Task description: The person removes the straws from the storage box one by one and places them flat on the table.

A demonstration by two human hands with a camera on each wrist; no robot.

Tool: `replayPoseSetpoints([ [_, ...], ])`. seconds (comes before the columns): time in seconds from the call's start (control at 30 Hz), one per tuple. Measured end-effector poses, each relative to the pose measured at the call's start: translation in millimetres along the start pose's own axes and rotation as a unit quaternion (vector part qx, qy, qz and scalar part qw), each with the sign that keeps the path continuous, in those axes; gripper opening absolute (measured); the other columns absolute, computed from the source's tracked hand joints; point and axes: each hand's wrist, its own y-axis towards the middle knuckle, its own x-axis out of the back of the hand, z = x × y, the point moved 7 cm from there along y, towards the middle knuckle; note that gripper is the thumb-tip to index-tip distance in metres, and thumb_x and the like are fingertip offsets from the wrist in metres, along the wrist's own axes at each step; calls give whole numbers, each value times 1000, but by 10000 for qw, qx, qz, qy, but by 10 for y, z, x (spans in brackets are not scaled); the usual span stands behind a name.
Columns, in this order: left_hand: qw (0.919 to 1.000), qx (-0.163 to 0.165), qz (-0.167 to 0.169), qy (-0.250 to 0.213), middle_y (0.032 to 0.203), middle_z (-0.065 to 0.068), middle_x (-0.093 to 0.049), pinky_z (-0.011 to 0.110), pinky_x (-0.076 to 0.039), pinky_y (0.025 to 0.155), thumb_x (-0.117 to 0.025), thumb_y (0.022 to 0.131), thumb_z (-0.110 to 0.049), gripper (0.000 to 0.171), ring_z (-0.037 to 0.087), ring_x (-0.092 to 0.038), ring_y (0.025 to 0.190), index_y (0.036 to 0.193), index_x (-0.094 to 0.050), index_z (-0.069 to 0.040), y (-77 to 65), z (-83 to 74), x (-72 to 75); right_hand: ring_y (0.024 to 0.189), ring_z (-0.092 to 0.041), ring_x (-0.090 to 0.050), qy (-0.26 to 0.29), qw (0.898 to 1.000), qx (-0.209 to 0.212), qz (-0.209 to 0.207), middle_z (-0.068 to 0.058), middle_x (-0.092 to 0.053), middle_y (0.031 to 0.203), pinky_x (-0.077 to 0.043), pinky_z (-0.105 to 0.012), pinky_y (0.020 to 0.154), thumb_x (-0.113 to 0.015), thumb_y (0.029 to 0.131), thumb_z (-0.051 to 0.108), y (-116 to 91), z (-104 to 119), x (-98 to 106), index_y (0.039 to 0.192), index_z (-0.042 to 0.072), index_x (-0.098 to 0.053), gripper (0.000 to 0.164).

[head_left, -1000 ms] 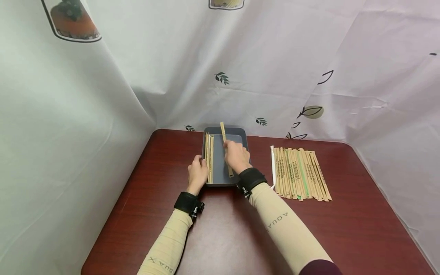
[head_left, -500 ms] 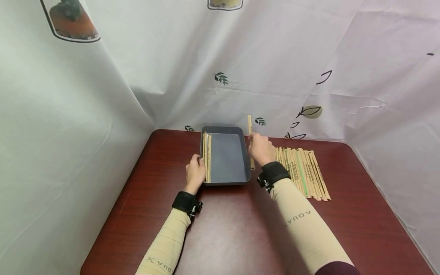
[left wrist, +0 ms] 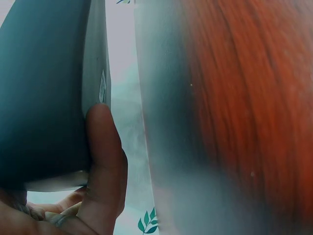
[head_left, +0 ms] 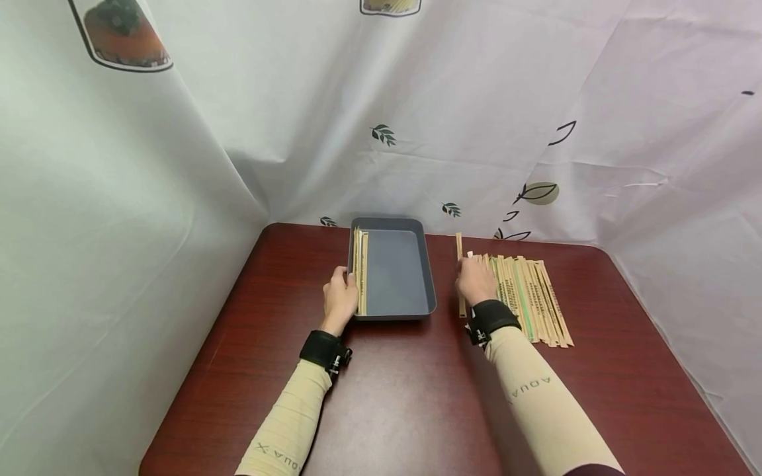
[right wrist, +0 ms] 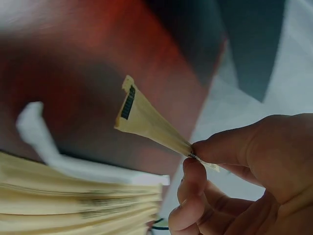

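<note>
My left hand [head_left: 340,301] grips the left wall of a grey rectangular tray [head_left: 430,284]. In the left wrist view, a finger lies along the outside of the tray wall [left wrist: 44,98]. Several tan paper-wrapped straws [head_left: 364,274] lie lengthwise along the tray's left inner side. To the right of the tray, my right hand [head_left: 476,281] pinches one paper-wrapped straw [right wrist: 151,120] between thumb and index finger. That hand partly covers a row of several similar straws [head_left: 530,301]. A white wrapped straw [right wrist: 78,164] lies at the row's left edge.
A dark red wooden table [head_left: 405,396] bears everything. White patterned cloth [head_left: 333,132] hangs behind the table's back edge and down both sides. One green strip [head_left: 520,291] shows among the tan straws.
My right hand has moved from over the tray out to the right, carrying the straw, then down beside the row of straws. My left hand keeps its grip on the tray.
</note>
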Motion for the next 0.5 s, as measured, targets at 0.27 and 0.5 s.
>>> replayPoseSetpoints([
  [0.27, 10000, -38, 34, -29, 93, 15, -70, 46, -50, 70, -49, 109, -22, 32, 32, -66, 83, 133, -61, -7, 3, -21, -28, 70, -38, -63, -196, 9993, -267, 156, -21, -65, 82, -46, -46, 54, -54, 96, 1, -89, -227, -228, 95, 2, -66, 12],
  [0.5, 10000, -13, 12, -8, 99, 17, -71, 49, -51, 75, -48, 109, -23, 32, 35, -67, 88, 133, -61, -6, 9, -14, -30, 73, -40, -65, -333, 9989, -284, 149, -22, -65, 81, -50, -53, 58, -50, 99, 3, -129, -279, -302, 88, 3, -66, 19],
])
